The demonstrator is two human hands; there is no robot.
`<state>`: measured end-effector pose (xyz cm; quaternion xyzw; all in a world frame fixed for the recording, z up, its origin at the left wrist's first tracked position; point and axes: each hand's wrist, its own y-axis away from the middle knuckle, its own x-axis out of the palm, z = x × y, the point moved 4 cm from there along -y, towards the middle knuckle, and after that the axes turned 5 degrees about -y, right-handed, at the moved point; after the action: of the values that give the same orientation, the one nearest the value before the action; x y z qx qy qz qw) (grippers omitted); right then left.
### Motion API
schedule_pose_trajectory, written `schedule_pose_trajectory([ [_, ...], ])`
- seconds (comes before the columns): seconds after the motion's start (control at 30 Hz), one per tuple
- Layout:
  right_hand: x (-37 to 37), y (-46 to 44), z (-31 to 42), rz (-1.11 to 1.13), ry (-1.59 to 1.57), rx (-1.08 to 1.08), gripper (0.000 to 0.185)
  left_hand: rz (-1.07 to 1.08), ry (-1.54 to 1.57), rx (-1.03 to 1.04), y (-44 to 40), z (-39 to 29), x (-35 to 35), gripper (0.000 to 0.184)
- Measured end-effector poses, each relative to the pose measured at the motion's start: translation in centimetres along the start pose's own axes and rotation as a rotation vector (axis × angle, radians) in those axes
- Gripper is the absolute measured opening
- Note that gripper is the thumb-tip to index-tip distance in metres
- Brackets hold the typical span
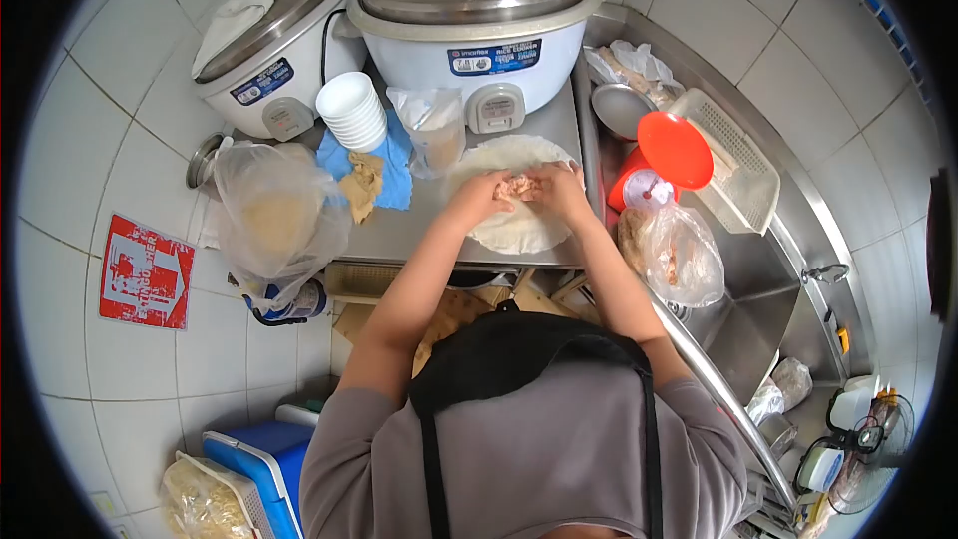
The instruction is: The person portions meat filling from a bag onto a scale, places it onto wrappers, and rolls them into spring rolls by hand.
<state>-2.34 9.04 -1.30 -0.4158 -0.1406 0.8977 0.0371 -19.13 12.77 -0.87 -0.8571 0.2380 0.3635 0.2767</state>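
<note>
A stack of thin, pale round wrappers (519, 234) lies on the steel counter in front of the large rice cooker. On its upper middle sits a small heap of pinkish minced filling (520, 188). My left hand (482, 200) curls its fingers against the left side of the filling. From the right, my right hand (561, 188) presses its bent fingers against the other side. The fingertips of both hands are partly hidden by the filling. Just behind the wrappers stands a clear plastic bag (431, 135) with something pale inside.
Two rice cookers (477, 30) stand at the back. Left are stacked white bowls (351, 112), a blue cloth (397, 165), a brown cloth (362, 186) and a plastic bag (279, 220). Right are a red container (675, 150), a bag of filling (681, 255), a white basket (733, 160) and the sink (743, 269).
</note>
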Motion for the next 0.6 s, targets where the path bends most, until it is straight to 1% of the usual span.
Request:
schedule_pose_trajectory([
  [0.07, 0.4, -0.4, 0.6, -0.039, 0.073, -0.04, 0.028, -0.075, 0.063, 0.0, 0.9, 0.0, -0.2, 0.037],
  [0.13, 1.3, -0.1, 1.7, -0.073, 0.147, -0.076, 0.025, -0.045, 0.037, -0.058, 1.3, 0.1, 0.0, 0.036],
  [0.17, 1.8, -0.2, 2.0, -0.042, 0.165, -0.07, 0.025, -0.034, 0.025, -0.083, 1.2, 0.2, 0.0, 0.036],
  [0.23, 2.3, -0.2, 2.3, 0.014, 0.208, -0.059, 0.024, 0.021, -0.031, -0.066, 0.8, 1.6, 0.3, 0.037],
  [0.33, 1.6, -0.1, 2.1, 0.027, 0.074, 0.003, 0.027, 0.063, -0.094, 0.012, 0.3, 3.3, 0.5, 0.037],
  [0.37, 1.4, -0.1, 2.0, -0.01, 0.021, -0.004, 0.027, 0.07, -0.113, 0.046, 0.3, 3.7, 0.6, 0.037],
  [0.4, 1.3, 0.0, 2.1, -0.048, -0.032, -0.012, 0.028, 0.025, -0.037, 0.026, 0.4, 3.8, 0.2, 0.037],
  [0.47, 1.3, -0.1, 2.2, -0.089, -0.023, -0.052, 0.031, -0.059, 0.121, -0.014, 1.1, 3.9, -0.1, 0.036],
  [0.53, 1.6, -0.3, 2.7, -0.103, 0.097, -0.117, 0.033, -0.08, 0.178, -0.033, 1.5, 2.7, -1.5, 0.035],
  [0.57, 2.0, -0.5, 2.9, -0.078, 0.128, -0.115, 0.035, -0.09, 0.206, -0.043, 1.6, 2.3, -2.0, 0.034],
  [0.6, 2.4, -0.8, 3.2, -0.051, 0.16, -0.115, 0.037, -0.052, 0.14, -0.038, 1.6, 2.5, -1.8, 0.035],
])
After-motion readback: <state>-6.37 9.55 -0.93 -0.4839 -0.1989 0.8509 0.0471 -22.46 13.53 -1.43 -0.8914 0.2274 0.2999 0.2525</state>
